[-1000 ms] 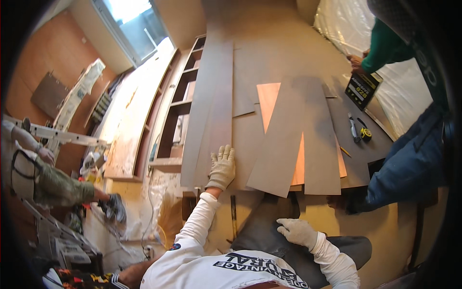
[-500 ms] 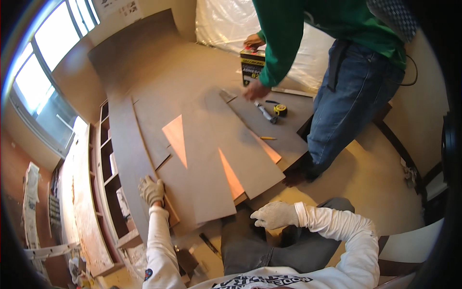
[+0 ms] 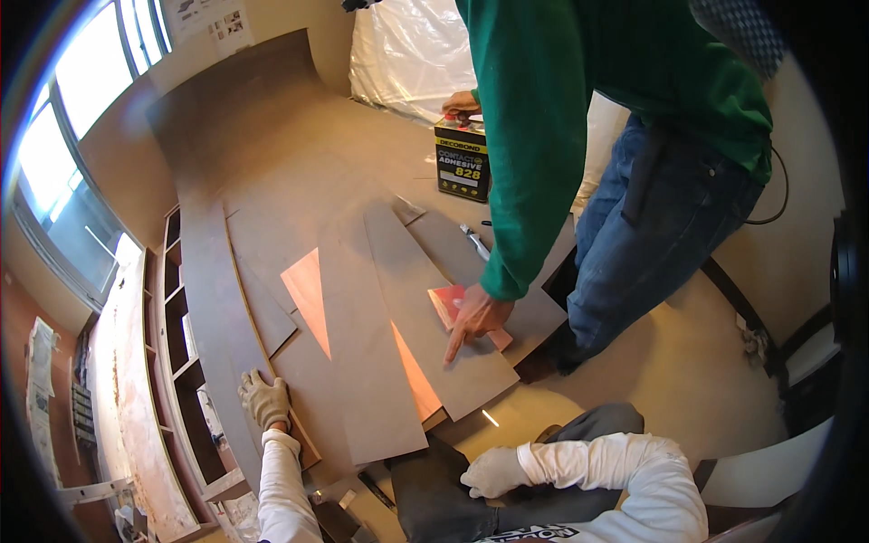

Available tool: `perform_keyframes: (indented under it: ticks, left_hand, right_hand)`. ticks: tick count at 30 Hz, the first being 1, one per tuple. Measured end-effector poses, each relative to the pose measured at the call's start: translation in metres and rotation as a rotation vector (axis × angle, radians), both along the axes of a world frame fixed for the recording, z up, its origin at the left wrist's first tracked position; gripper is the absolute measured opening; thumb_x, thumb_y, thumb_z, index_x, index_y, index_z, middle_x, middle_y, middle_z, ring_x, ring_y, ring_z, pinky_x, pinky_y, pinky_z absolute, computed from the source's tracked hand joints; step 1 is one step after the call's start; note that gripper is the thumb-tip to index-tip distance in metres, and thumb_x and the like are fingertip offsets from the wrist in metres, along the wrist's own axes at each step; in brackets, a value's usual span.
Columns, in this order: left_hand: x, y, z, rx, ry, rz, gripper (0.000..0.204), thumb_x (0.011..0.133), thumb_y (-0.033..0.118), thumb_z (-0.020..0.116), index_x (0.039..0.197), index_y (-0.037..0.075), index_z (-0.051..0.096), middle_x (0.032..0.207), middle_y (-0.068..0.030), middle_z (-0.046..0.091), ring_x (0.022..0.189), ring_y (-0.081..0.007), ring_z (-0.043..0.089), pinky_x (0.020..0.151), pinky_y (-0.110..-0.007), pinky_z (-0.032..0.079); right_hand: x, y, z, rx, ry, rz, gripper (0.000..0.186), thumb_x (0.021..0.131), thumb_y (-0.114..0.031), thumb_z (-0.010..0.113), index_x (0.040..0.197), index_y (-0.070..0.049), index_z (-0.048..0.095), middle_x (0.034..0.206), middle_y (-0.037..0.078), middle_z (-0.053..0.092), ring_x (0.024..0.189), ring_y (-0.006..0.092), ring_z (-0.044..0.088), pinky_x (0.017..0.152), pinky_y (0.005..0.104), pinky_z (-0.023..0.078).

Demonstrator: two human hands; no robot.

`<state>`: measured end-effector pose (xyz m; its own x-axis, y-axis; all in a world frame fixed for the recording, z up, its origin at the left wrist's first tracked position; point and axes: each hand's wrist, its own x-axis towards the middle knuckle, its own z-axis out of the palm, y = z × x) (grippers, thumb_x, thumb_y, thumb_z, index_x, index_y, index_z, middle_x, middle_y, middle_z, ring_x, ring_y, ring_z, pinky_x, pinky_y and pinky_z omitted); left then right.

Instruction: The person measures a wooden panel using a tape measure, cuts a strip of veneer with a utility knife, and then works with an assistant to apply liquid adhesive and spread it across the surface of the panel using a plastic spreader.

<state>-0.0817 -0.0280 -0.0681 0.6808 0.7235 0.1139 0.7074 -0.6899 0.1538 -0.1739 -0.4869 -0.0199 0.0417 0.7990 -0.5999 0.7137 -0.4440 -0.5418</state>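
Observation:
My left hand (image 3: 264, 400), in a pale work glove, lies with fingers extended on a long grey-brown sheet (image 3: 237, 362), beside a thin wooden edge strip (image 3: 237, 281). My gloved right hand (image 3: 496, 472) rests over my lap with its fingers curled in; nothing shows in it. In front of me several grey-brown panels (image 3: 385, 389) overlap, with orange-toned wedges (image 3: 308, 294) showing between them. A co-worker's hand (image 3: 478, 319) points a finger down at the nearest right panel, next to a small red and orange flat piece (image 3: 444, 303).
The co-worker's other hand is on top of a black and yellow adhesive can (image 3: 462, 161). A grey hand tool (image 3: 472, 241) lies near the co-worker's sleeve. An open-compartment wooden frame (image 3: 186, 380) runs along the left. Plastic sheeting (image 3: 412, 59) hangs at the back.
The co-worker's lower hand has come nearer to me, over the right panel. Their arm now covers the tape measure. My right hand's fingers are more curled; my left stays on the sheet.

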Motion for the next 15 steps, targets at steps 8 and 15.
perform_keyframes:
  ticks: [8, 15]
  left_hand:
    - [-0.015, -0.002, 0.015, -0.026, 0.030, 0.064, 0.074, 0.087, 0.040, 0.069, 0.154, 0.013, 0.049, 0.165, -0.0129, 0.039, 0.150, -0.0423, 0.035, 0.122, -0.054, 0.032]
    - [-0.003, -0.014, 0.017, -0.093, 0.004, 0.028, 0.076, 0.086, 0.040, 0.072, 0.154, 0.013, 0.049, 0.165, -0.0133, 0.040, 0.150, -0.0420, 0.035, 0.122, -0.053, 0.032]
  right_hand:
    - [0.258, 0.066, 0.161, 0.959, 1.015, -1.332, 0.061, 0.107, -0.060, 0.042, 0.104, -0.004, 0.066, 0.076, 0.000, 0.060, 0.054, 0.0102, 0.055, 0.044, 0.0209, 0.044]
    - [0.456, 0.099, 0.195, -0.097, -0.161, -0.689, 0.035, 0.098, -0.037, 0.066, 0.106, -0.004, 0.073, 0.077, 0.004, 0.065, 0.060, 0.0204, 0.063, 0.053, 0.0370, 0.054]
